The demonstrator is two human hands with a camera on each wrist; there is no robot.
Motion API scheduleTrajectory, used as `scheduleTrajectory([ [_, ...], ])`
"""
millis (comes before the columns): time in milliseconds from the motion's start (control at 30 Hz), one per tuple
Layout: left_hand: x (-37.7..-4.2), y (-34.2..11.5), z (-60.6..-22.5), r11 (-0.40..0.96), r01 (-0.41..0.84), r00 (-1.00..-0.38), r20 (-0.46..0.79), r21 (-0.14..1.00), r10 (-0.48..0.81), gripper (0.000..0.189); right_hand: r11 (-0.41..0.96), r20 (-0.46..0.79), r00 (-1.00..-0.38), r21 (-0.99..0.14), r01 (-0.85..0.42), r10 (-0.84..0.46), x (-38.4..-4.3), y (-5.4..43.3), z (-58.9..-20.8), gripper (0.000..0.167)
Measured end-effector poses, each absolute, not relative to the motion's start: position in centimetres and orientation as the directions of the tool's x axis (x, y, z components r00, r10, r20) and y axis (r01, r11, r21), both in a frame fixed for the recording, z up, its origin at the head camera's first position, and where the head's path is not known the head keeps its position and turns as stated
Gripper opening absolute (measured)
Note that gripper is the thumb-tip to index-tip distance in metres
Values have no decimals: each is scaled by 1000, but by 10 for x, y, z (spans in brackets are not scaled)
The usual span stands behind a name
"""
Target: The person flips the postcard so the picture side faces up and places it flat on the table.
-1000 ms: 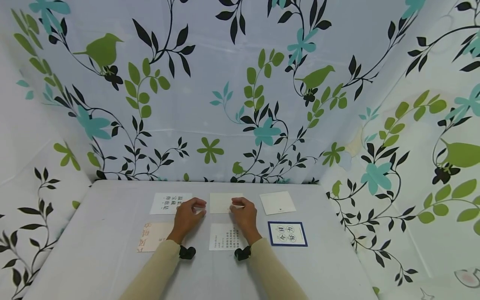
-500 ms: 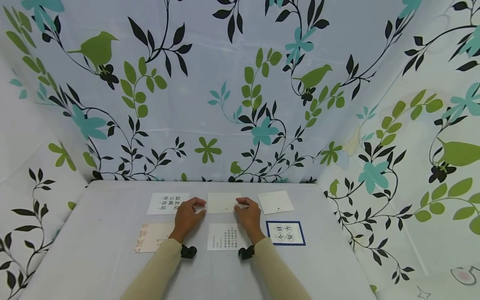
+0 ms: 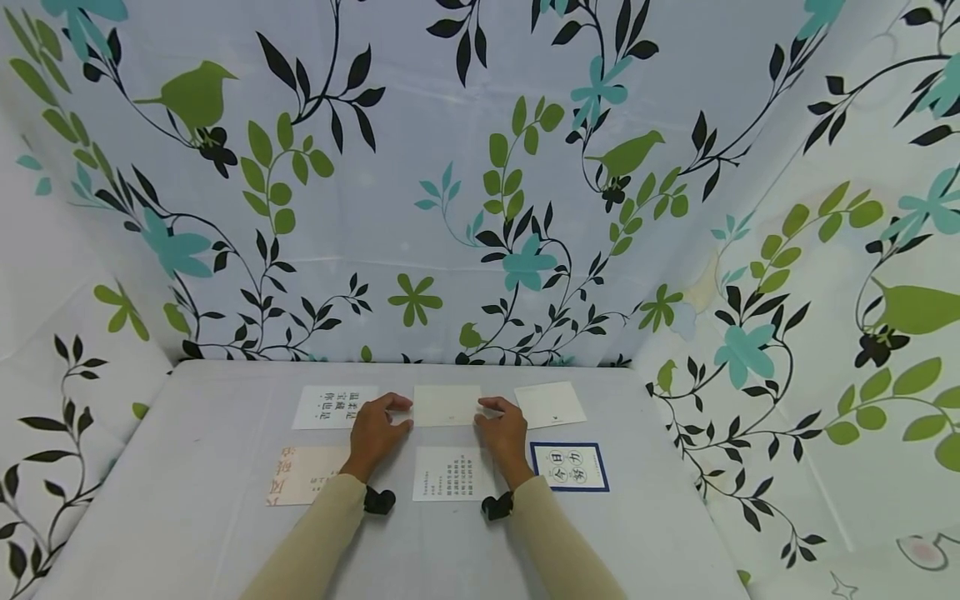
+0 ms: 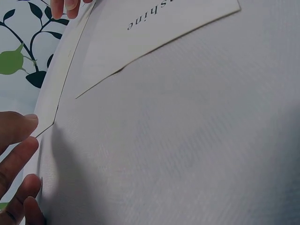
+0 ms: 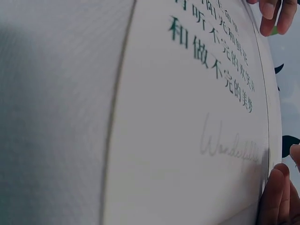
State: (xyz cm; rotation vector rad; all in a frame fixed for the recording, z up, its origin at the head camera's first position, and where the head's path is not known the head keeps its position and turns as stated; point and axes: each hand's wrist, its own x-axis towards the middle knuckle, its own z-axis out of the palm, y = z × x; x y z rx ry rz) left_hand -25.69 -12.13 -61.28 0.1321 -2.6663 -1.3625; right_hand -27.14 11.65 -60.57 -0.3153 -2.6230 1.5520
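Note:
A plain cream card (image 3: 447,406) lies flat in the middle of the back row in the head view. My left hand (image 3: 375,433) is at its left edge, and my right hand (image 3: 501,433) is at its right edge. Both hands have loosely bent fingers, with thumb and forefinger apart. In the left wrist view, the left thumb and forefinger (image 4: 28,145) are close to a card corner; whether they touch it I cannot tell. Below lies a white card with printed lines (image 3: 450,473), its right side partly covered by the right wrist.
Flanking the cream card are a white card with large characters (image 3: 330,407) and an off-white card (image 3: 551,404), slightly turned. In front lie a peach card (image 3: 300,475) and a blue-bordered card (image 3: 570,467). A patterned curtain (image 3: 420,208) stands behind the white table (image 3: 202,467).
My right hand has slid rightward, from over the cream card to its right edge. My left hand has stayed near the left edge. The view has shifted slightly.

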Motion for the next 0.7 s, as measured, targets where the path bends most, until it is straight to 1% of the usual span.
scheduleTrajectory([
  [300,-262,-119,-616,605,-24,-989,71,796,-132,35,459,-47,-969,-874,157,243,-271,115,-607,30],
  [700,-262,-114,-611,621,-27,-989,69,784,-131,37,461,-47,-973,-875,150,227,-272,113,-607,29],
])
